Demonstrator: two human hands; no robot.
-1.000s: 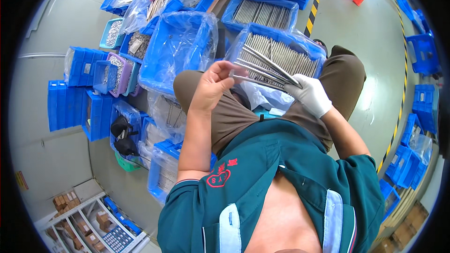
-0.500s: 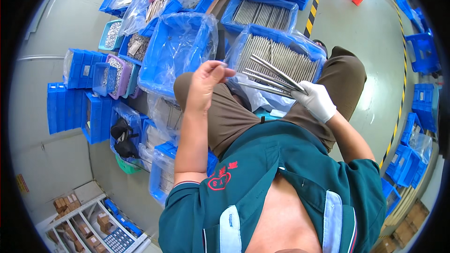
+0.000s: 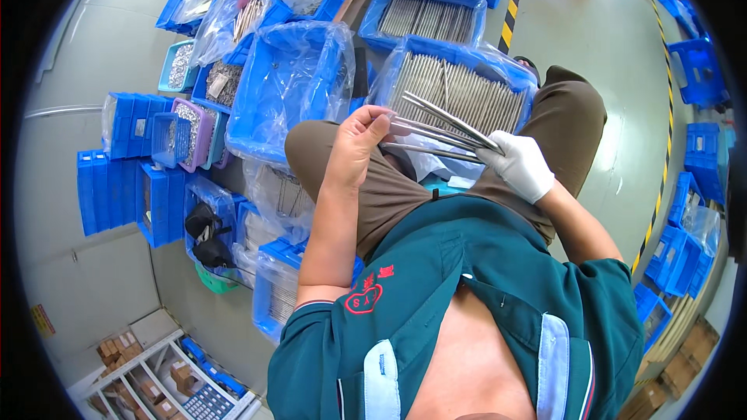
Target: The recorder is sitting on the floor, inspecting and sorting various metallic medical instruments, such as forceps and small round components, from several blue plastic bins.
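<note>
My right hand [image 3: 517, 167], in a white glove, is closed around one end of several slim metal rods [image 3: 443, 128]. They fan out toward the left over my lap. My bare left hand [image 3: 358, 148] has its thumb and fingers pinched together right at the far tips of these rods. Whatever lies between those fingertips is too small to make out. Just beyond the rods, a blue crate [image 3: 467, 93] lined with clear plastic holds many similar metal rods in rows.
An open blue crate [image 3: 247, 120] with a plastic liner stands to the left of my knees. Behind the rod crate is another crate of rods [image 3: 373, 35]. Small tubs of metal parts, including a purple tub [image 3: 204, 148], sit farther left. Striped floor tape [image 3: 510, 15] runs at the back.
My left hand has moved right and slightly down, up to the tips of the rods. The right hand has shifted a little left with the rods. The view has tilted slightly.
</note>
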